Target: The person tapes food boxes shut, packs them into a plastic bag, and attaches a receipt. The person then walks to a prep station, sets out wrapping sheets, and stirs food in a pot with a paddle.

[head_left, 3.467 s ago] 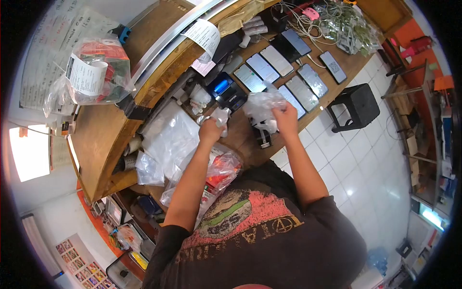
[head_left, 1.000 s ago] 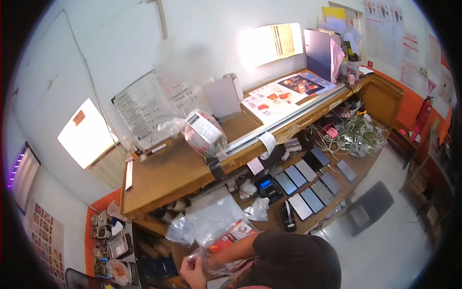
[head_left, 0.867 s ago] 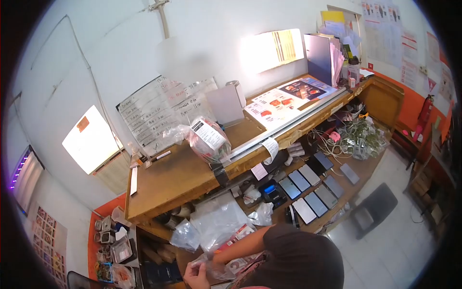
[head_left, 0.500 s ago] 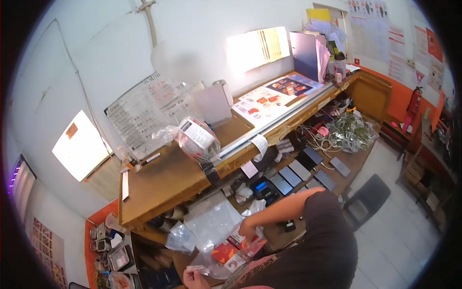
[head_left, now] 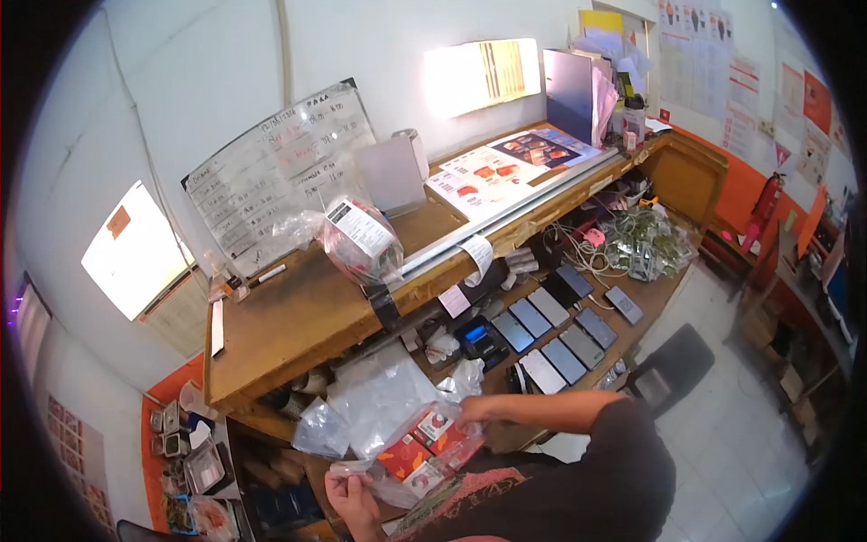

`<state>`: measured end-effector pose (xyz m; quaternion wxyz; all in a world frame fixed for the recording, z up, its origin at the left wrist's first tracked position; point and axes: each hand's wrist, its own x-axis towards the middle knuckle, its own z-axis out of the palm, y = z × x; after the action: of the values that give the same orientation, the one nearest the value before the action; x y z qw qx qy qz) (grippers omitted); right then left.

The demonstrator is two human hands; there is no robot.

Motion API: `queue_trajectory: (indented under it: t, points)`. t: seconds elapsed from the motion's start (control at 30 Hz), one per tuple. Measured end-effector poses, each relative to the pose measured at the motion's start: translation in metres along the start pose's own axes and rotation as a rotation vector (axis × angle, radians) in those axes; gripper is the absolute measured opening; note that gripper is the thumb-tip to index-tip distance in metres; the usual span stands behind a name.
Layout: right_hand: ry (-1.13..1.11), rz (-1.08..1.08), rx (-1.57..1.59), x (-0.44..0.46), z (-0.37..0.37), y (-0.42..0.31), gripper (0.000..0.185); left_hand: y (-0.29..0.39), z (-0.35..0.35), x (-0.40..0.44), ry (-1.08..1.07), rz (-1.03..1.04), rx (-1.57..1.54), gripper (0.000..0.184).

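Note:
A clear plastic bag [head_left: 390,490] lies across the desk in front of me with red-and-white printed boxes [head_left: 404,458] inside. Its left end is pinched between the thumb and fingers of my left hand [head_left: 350,497]. At the opposite end, my right hand [head_left: 472,412] is closed on the plastic beside the boxes, its fingertips partly hidden. Just beyond the boxes lies a stack of flat clear plastic bags [head_left: 375,397], with a smaller folded clear bag [head_left: 321,429] at its left.
Several phones [head_left: 562,359] lie in rows to the right, near a black device with a blue screen [head_left: 480,341]. A wooden shelf [head_left: 298,330] overhangs the desk and carries a wrapped bundle [head_left: 361,242]. Leafy packets [head_left: 646,239] and a dark chair [head_left: 677,361] are farther right.
My left hand has come up and the bag's left end is now spread wider. My right hand has shifted from above the boxes to the bag's right end. The camera view has turned slightly.

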<state>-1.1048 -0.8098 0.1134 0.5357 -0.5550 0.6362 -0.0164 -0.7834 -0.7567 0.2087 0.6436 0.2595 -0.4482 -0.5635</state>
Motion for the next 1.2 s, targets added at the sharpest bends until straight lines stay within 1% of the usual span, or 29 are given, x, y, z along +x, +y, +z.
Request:
queue_trajectory:
  t: [0.07,0.1,0.17,0.2,0.23,0.27,0.3,0.33,0.4,0.47,0.53,0.57,0.6,0.63,0.67,0.7,0.73,0.8,0.83,0.87,0.93,0.97,1.0,1.03,1.07,1.1,1.13,1.17,1.2]
  points:
    - [0.061,-0.096,0.600,-0.009,0.008,0.004,0.042,-0.001,-0.002,0.004,0.023,0.005,-0.005,0.017]
    - [0.104,-0.181,0.657,-0.014,0.004,0.002,0.036,0.001,-0.003,0.005,0.012,0.034,-0.018,0.015]
    - [0.252,-0.324,0.472,-0.018,-0.017,-0.003,0.028,0.006,-0.006,0.003,0.021,0.042,-0.018,0.014]
    - [0.269,-0.318,0.517,-0.019,-0.026,-0.008,0.022,0.008,-0.005,0.007,0.025,0.036,0.001,0.014]
    - [0.332,-0.388,0.495,-0.042,-0.034,-0.023,0.017,0.010,-0.005,0.010,0.030,0.028,0.019,0.015]
    - [0.523,-0.433,0.267,-0.048,-0.036,-0.031,0.015,0.011,-0.007,0.010,0.043,0.014,0.023,0.015]
    - [0.722,-0.531,0.083,-0.055,-0.039,-0.034,0.010,0.010,-0.009,0.011,0.028,0.026,0.039,0.015]
    - [0.710,-0.521,0.082,-0.060,-0.042,-0.039,0.010,0.010,-0.009,0.011,0.012,0.037,0.054,0.015]
    - [1.038,-0.351,0.100,-0.065,-0.047,-0.045,0.008,0.013,-0.005,0.010,0.005,0.057,0.044,0.015]
    - [1.061,-0.390,0.097,-0.060,-0.044,-0.037,0.009,0.011,-0.011,0.008,0.069,0.099,0.008,0.016]
    - [1.161,-0.436,0.080,-0.063,-0.037,-0.038,0.013,0.010,-0.014,0.008,0.081,0.086,-0.019,0.016]
    - [1.053,-0.329,-0.034,-0.060,-0.037,-0.038,0.019,0.011,-0.017,0.006,0.104,0.060,-0.028,0.016]
    - [1.061,-0.332,-0.039,-0.061,-0.042,-0.032,0.019,0.010,-0.019,0.006,0.100,0.066,-0.035,0.016]
    - [0.586,-0.215,0.515,-0.065,-0.046,-0.026,0.021,0.009,-0.021,0.005,0.103,0.065,-0.031,0.016]
    - [0.060,-0.080,1.020,-0.074,-0.049,-0.029,0.023,0.009,-0.021,0.004,0.108,0.064,-0.024,0.016]
    - [0.161,-0.154,0.881,-0.067,-0.047,-0.024,0.022,0.010,-0.019,0.006,0.107,0.068,-0.030,0.016]
    - [0.167,-0.156,0.875,-0.069,-0.052,-0.024,0.022,0.011,-0.018,0.009,0.088,0.081,0.002,0.016]
    - [0.373,-0.285,0.459,-0.095,-0.057,-0.043,0.020,0.013,-0.018,0.012,0.078,0.082,0.030,0.016]
    - [0.772,-0.591,0.048,-0.098,-0.052,-0.045,0.017,0.013,-0.020,0.017,0.069,0.076,0.020,0.017]
    - [0.761,-0.574,0.041,-0.103,-0.051,-0.052,0.017,0.014,-0.020,0.019,0.065,0.062,0.009,0.017]
    - [1.088,-0.534,0.188,-0.110,-0.048,-0.070,0.021,0.014,-0.013,0.026,0.026,0.060,0.028,0.015]
    - [1.145,-0.570,0.258,-0.110,-0.046,-0.075,0.022,0.014,-0.010,0.024,0.040,0.031,0.029,0.015]
    - [1.185,-0.597,0.333,-0.108,-0.043,-0.077,0.022,0.011,-0.008,0.022,0.070,0.021,0.058,0.019]
    - [1.241,-0.628,0.287,-0.103,-0.043,-0.075,0.025,0.012,0.007,0.022,0.162,0.031,0.105,0.026]
    - [1.279,-0.663,0.248,-0.093,-0.041,-0.072,0.027,0.013,-0.003,0.026,0.006,0.010,0.207,0.030]
    - [1.054,-0.572,0.403,-0.090,-0.041,-0.067,0.030,0.010,-0.005,0.017,0.086,-0.049,0.213,0.028]
    - [0.847,-0.474,0.549,-0.097,-0.039,-0.062,0.032,0.015,0.007,0.014,0.114,-0.064,0.222,0.025]
    - [0.596,-0.403,0.602,-0.117,-0.039,-0.066,0.033,0.013,0.001,0.015,-0.016,0.024,0.261,0.018]
    - [0.364,-0.347,0.640,-0.132,-0.047,-0.073,0.034,0.016,0.000,0.011,0.021,0.012,0.276,0.018]
